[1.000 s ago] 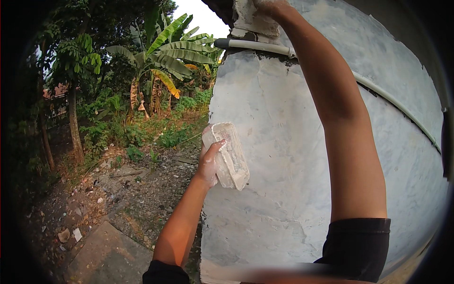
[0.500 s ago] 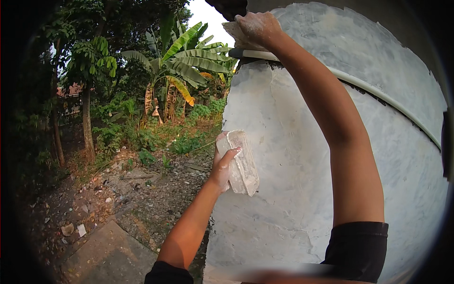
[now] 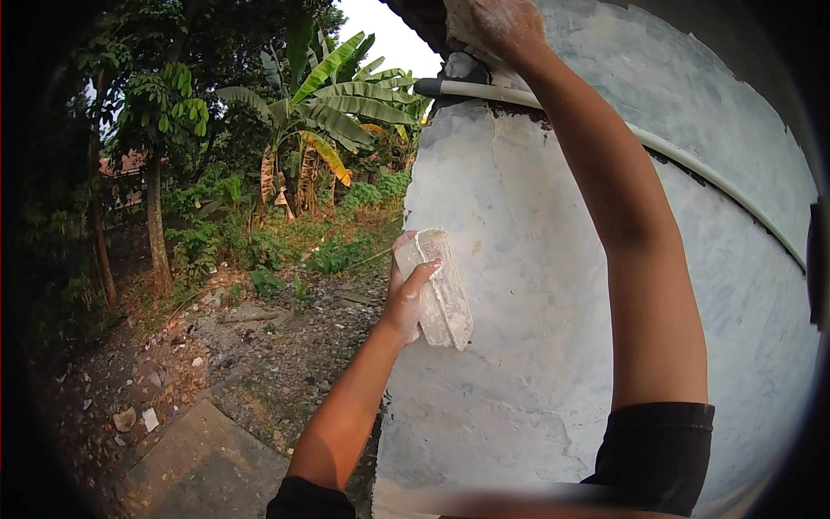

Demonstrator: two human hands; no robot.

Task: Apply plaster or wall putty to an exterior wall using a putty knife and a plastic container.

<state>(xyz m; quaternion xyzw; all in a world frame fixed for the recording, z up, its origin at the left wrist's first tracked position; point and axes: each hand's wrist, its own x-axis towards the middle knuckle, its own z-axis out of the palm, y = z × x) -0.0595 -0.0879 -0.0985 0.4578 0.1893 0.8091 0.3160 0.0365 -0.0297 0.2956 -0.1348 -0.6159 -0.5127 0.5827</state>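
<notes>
Resting between the left hand's fingers [image 3: 420,276], a white-smeared tub [image 3: 450,303]

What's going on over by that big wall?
A person is at a patchy, pale wall. Their left hand holds a smeared, see-through container in front of it. Their right hand is raised above the pale pipe, partly cut off by the picture's edge. It seems to hold a pale, flat piece.

You can pass across the smooth grey-white plastered wall [image 3: 527,259], but the long white tubular pipe [image 3: 692,164] bars it above.
</notes>
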